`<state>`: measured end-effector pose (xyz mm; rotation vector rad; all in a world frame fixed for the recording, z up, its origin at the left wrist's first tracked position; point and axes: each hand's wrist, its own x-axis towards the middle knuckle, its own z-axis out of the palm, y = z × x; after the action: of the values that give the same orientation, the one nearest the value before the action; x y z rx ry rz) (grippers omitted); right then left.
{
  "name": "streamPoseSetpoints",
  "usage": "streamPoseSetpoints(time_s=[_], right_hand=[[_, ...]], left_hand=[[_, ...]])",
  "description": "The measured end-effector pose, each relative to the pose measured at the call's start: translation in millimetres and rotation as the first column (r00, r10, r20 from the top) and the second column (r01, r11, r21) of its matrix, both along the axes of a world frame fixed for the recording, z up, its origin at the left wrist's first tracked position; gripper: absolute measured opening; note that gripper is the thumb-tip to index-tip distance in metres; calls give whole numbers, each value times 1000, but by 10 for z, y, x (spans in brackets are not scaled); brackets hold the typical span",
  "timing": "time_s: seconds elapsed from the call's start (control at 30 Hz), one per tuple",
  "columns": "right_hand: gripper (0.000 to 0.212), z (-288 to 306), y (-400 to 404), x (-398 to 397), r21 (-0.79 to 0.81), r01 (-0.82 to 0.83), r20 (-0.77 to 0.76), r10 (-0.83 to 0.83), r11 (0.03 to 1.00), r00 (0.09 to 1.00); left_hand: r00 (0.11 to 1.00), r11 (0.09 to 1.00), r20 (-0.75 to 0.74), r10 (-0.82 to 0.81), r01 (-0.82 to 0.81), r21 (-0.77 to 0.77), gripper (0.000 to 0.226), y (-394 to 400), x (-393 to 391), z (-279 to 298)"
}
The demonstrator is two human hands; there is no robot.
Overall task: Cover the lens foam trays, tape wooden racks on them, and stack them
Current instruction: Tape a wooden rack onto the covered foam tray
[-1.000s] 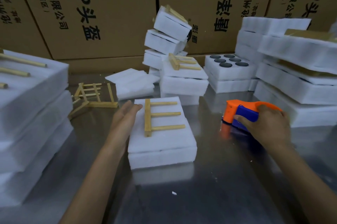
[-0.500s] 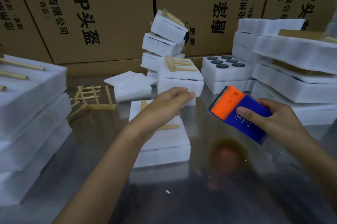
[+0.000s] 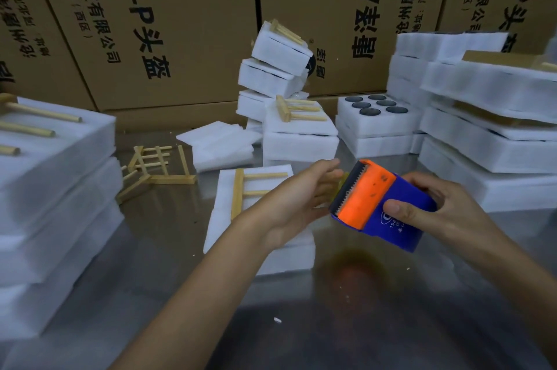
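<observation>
At the far left we see a tall stack of white covered foam trays (image 3: 54,189) with pale wooden dowels lying on its top. Just right of it, on the shiny metal table (image 3: 156,249), lies a loose heap of light wooden racks (image 3: 156,167), and beyond that a small pile of thin white foam sheets (image 3: 223,143). Near the middle sits the covered white foam tray (image 3: 229,219) we are working on, with a comb-shaped wooden rack (image 3: 241,189) resting flat on its top, partly hidden by our left forearm. Our left hand (image 3: 298,204) hovers over the tray's right side, fingers reaching toward the toothed edge of the orange-and-blue tape dispenser (image 3: 379,207); they seem to meet a yellowish tape end there, but we cannot tell whether they have hold of it. Our right hand (image 3: 434,213) grips the dispenser's blue body, thumb on its face, holding it tilted above the table. Behind the middle, a leaning stack of finished white trays with racks (image 3: 286,98) stands against brown printed cardboard boxes (image 3: 180,23). Further right is an uncovered white foam tray holding six dark round lenses (image 3: 376,116), and at the far right larger stacks of white foam slabs (image 3: 488,128).
</observation>
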<state>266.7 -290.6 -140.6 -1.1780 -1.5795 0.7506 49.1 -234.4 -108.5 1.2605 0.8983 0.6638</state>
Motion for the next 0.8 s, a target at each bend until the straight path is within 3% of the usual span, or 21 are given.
streamPoseSetpoints(time_s=[0.43,0.57,0.73,0.8], right_hand=[[32,-94,74,58,1,46,-44,-46,999,998],[34,-103,75,41,2,40,-27,-40,999,999],[62,-60,42,37,-16,17,-9,-17,1000,1000],[63,-50,29,40,-19,1,12,-1,1000,1000]], left_hand=[[995,972,89,-34,13,236,23,-147,-89,17],[994,969,109,-6,-21,244,23,-136,-91,-11],[992,976,124,22,-49,213,22,-96,-105,-34],[991,978,122,51,-75,197,19,-85,-109,-40]])
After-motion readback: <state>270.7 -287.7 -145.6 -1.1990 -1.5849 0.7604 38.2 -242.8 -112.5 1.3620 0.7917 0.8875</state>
